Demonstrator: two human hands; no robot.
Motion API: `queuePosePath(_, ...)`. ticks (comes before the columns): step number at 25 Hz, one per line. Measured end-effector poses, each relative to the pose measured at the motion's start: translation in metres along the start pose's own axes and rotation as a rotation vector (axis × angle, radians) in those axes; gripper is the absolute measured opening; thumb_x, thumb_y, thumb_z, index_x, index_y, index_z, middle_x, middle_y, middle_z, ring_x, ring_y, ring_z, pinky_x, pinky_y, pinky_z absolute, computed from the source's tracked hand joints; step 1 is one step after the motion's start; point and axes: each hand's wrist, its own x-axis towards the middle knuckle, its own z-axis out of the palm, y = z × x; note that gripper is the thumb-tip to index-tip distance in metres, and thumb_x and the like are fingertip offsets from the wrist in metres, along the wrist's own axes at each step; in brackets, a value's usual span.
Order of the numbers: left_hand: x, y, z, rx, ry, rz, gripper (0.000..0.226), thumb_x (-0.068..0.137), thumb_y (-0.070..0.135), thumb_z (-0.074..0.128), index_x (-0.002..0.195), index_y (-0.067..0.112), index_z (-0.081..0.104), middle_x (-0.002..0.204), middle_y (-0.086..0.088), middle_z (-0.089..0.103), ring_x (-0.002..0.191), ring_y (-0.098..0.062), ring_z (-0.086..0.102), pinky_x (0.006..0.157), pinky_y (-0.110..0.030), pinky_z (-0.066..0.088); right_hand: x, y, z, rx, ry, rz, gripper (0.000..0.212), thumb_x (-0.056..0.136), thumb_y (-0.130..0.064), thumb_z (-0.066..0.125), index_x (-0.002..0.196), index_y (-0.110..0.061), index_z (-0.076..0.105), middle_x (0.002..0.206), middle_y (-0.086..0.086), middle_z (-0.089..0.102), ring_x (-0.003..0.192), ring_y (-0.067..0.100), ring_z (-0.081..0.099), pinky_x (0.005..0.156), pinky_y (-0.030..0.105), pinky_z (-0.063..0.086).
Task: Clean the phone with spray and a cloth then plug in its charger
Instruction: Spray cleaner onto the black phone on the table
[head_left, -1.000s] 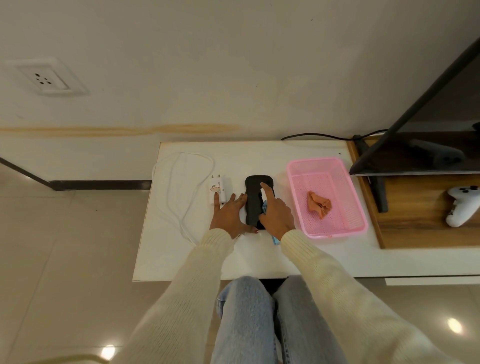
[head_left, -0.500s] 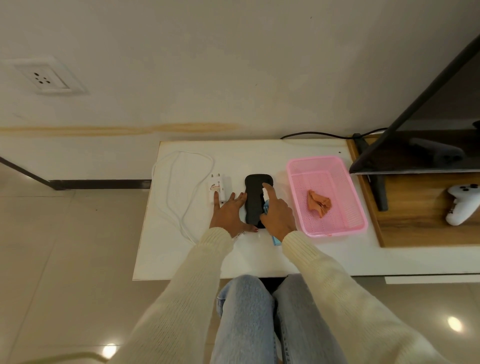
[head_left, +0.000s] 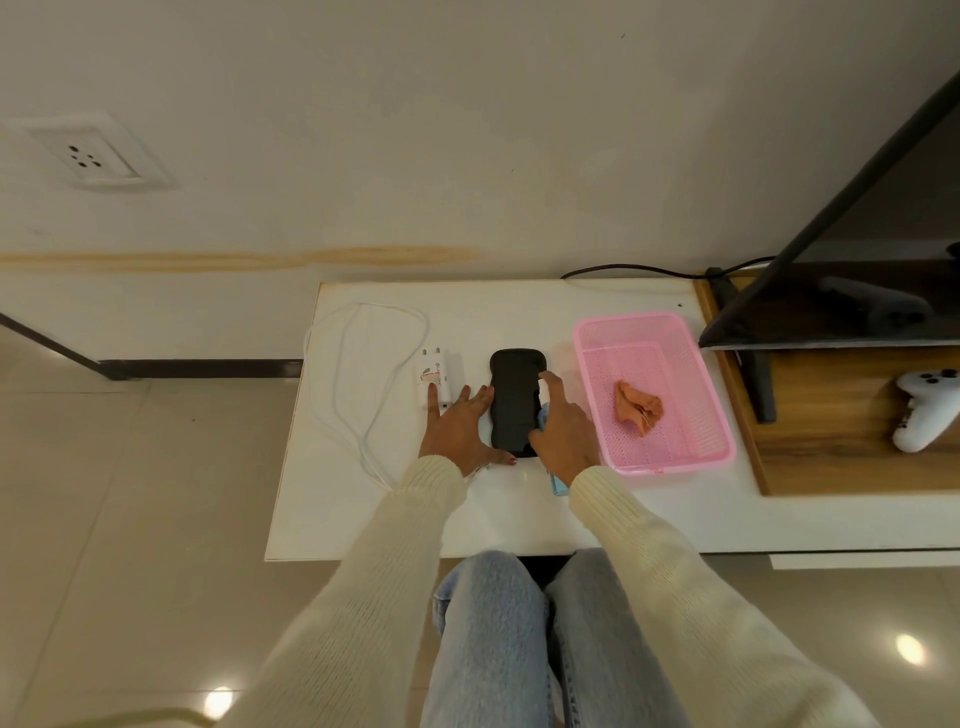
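Note:
A black phone (head_left: 514, 400) lies flat on the white table (head_left: 519, 312). My left hand (head_left: 460, 428) rests flat beside the phone's left edge, fingers spread, thumb at its near corner. My right hand (head_left: 563, 434) grips a small blue spray bottle (head_left: 557, 486), its white nozzle over the phone's right edge, index finger on top. A white charger plug (head_left: 435, 376) with its looped white cable (head_left: 363, 374) lies left of my left hand. An orange cloth (head_left: 638, 410) sits in the pink basket (head_left: 675, 462).
A wall socket (head_left: 83, 158) is on the wall at far left. A wooden stand (head_left: 841, 457) at right carries a black screen (head_left: 857, 291) and a white game controller (head_left: 924, 415). A black cable (head_left: 649, 269) runs along the table's back edge.
My right index finger has drawn back slightly on the bottle's nozzle. My left hand and the phone have stayed in place.

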Motion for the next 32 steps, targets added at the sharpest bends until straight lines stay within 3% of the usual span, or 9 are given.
queuePosePath(4,0.001,-0.001,0.001,0.005,0.002,0.006,0.111,0.065,0.074,0.061,0.150,0.029,0.007,0.156,0.001,0.023,0.146,-0.016,0.009,0.101,-0.041,-0.031,0.001,0.001,0.002,-0.006,0.000,0.008,0.073,0.083,0.000,0.059,0.141,-0.023,0.021,0.076,0.010,0.052,0.062,0.020,0.054,0.061,0.034,0.056)
queuePosePath(8,0.002,-0.002,0.002,-0.013,-0.001,0.020,0.113,0.063,0.074,0.064,0.150,0.028,0.008,0.155,0.001,0.024,0.145,-0.014,0.010,0.101,-0.040,-0.032,-0.001,0.000,0.005,0.046,-0.026,-0.031,0.080,0.083,-0.002,0.060,0.145,-0.025,0.016,0.077,0.011,0.051,0.061,0.019,0.053,0.056,0.028,0.048)
queuePosePath(13,0.003,-0.003,0.004,0.001,0.019,0.013,0.109,0.064,0.070,0.066,0.150,0.028,0.014,0.154,0.002,0.028,0.144,-0.016,0.016,0.101,-0.040,-0.032,-0.008,-0.003,0.011,0.035,-0.124,-0.113,0.082,0.084,-0.007,0.062,0.146,-0.029,0.014,0.086,0.011,0.053,0.073,0.023,0.057,0.073,0.038,0.055)
queuePosePath(15,0.003,-0.003,0.005,0.030,0.025,0.020,0.105,0.067,0.066,0.067,0.150,0.027,0.016,0.153,0.001,0.030,0.144,-0.016,0.017,0.102,-0.041,-0.031,-0.012,-0.004,0.015,0.005,-0.152,-0.134,0.079,0.086,-0.012,0.063,0.146,-0.029,0.015,0.089,0.010,0.056,0.074,0.019,0.058,0.076,0.034,0.054)
queuePosePath(19,0.002,0.001,0.004,0.083,0.040,-0.006,0.099,0.072,0.064,0.064,0.149,0.027,0.016,0.152,0.003,0.032,0.144,-0.016,0.017,0.102,-0.043,-0.029,-0.018,-0.006,0.021,-0.049,-0.179,-0.175,0.072,0.087,-0.012,0.062,0.144,-0.026,0.021,0.085,0.003,0.055,0.068,0.014,0.053,0.070,0.024,0.050)
queuePosePath(27,0.002,0.004,0.001,0.107,0.025,-0.021,0.100,0.072,0.067,0.062,0.150,0.027,0.013,0.154,0.004,0.028,0.145,-0.016,0.013,0.104,-0.046,-0.025,-0.021,-0.004,0.026,-0.076,-0.186,-0.143,0.069,0.086,-0.011,0.063,0.140,-0.028,0.024,0.096,0.008,0.060,0.070,0.016,0.056,0.072,0.026,0.054)
queuePosePath(32,0.002,0.002,0.002,0.069,0.017,-0.017,0.104,0.069,0.068,0.064,0.150,0.028,0.013,0.154,0.003,0.027,0.145,-0.017,0.012,0.101,-0.043,-0.029,-0.022,-0.002,0.021,-0.086,-0.182,-0.140,0.077,0.087,-0.011,0.061,0.146,-0.030,0.016,0.102,0.009,0.059,0.077,0.016,0.056,0.075,0.027,0.053)
